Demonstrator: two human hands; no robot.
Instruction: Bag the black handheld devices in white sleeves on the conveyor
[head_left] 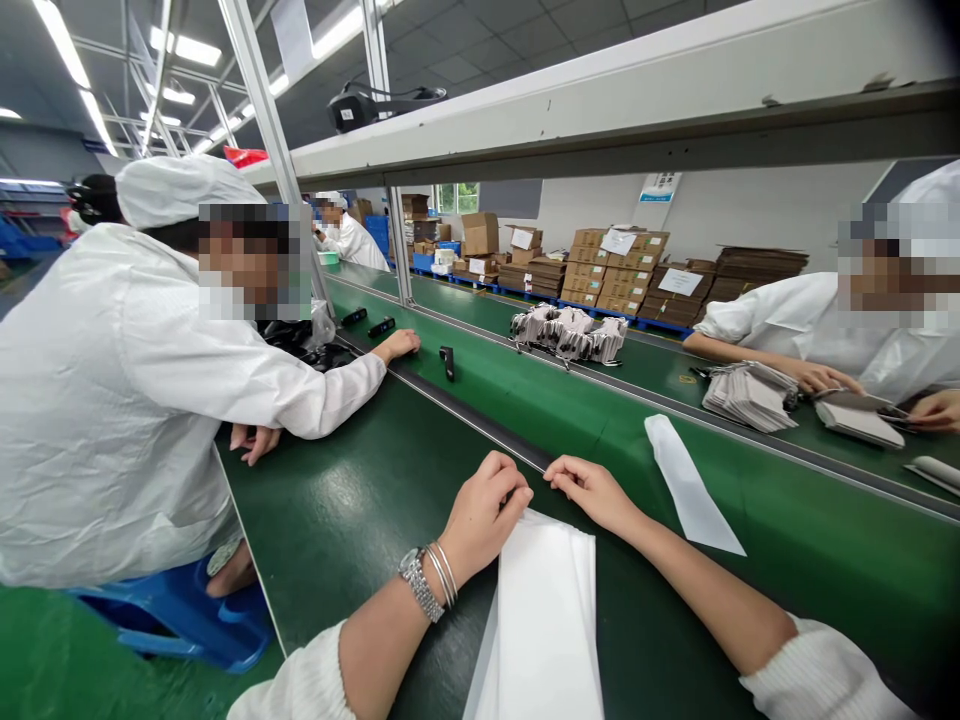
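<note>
A stack of long white sheets or flat sleeves (551, 620) lies on the table in front of me; whether they are paper or film I cannot tell. My left hand (487, 515), with a watch and bangles at the wrist, is closed with thumb and fingertips together at the stack's far end. What those fingers pinch is hidden. Just to the right, my right hand (596, 492) is over the belt's near edge with its fingers curled together, and nothing I can name shows in them. One similar white strip (690, 490) lies by itself on the green belt.
Small black devices (448, 363) sit on the belt (510, 385). A co-worker in white (150, 380) reaches in from the left. Across the belt another person handles bundles of pale flat pieces (750, 395). A shelf beam (600, 100) crosses overhead.
</note>
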